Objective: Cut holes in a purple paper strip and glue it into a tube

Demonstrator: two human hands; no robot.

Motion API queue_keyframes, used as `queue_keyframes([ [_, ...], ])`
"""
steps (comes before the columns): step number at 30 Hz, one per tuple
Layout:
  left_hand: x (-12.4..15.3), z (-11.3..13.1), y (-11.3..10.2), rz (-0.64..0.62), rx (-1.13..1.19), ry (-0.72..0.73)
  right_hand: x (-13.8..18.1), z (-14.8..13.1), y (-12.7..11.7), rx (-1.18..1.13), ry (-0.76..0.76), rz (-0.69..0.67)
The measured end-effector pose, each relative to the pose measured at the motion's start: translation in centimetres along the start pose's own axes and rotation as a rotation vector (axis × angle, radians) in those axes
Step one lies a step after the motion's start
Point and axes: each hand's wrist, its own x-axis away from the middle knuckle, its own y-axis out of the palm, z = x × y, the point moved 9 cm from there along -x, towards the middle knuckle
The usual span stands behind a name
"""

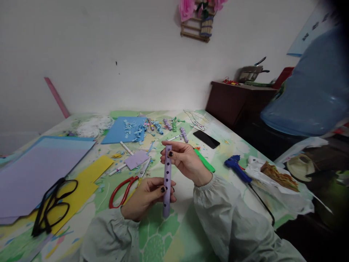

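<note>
A slim purple tube [167, 171] with a row of black dots stands nearly upright between my two hands. My left hand [149, 194] pinches its lower part, thumb in front and fingers behind. Near the top, my right hand [184, 160] grips the same tube between thumb and fingers. Just left of my left hand lie red-handled scissors [124, 191], partly covered by that hand. Beyond them are a small purple paper piece [136, 160] and white pens [125, 148]. A bright green tool [205, 161] lies partly behind my right wrist.
Large purple sheets [40, 167], yellow sheets [89, 182] and black glasses [54, 205] lie left. Blue foam [117, 129] with shreds and decorated rolls [184, 134] sit behind. At right are a phone [206, 139], a blue glue gun [237, 168], food on plastic [279, 175] and a water jug [308, 87].
</note>
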Motion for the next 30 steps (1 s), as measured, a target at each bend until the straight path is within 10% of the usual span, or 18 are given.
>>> queue_keyframes([
  [30,0.1,0.4,1.2,-0.015,-0.127,0.093,0.5,0.6,0.1,-0.038,-0.043,-0.046],
])
